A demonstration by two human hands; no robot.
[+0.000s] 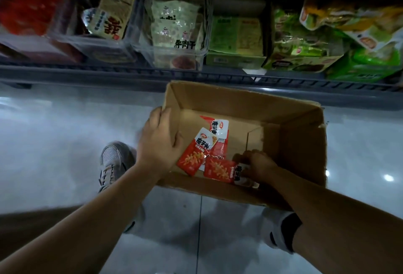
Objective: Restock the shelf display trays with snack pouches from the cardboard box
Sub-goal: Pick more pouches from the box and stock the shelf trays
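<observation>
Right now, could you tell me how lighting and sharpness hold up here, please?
Head view: dim, darkest over the shelf trays; glare spots on the floor at right, smear at left; red pouches in the cardboard box read sharp; wide-angle bends the shelf rail.

Matt cardboard box (239, 99), glossy foil pouches (194, 153) (red), polished floor (54, 142)

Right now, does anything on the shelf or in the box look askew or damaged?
The beige pouch in its clear tray leans tilted rather than sitting square. The cardboard box has a ragged, torn-looking right rim. The red pouches lie loose and overlapping on its floor.
</observation>
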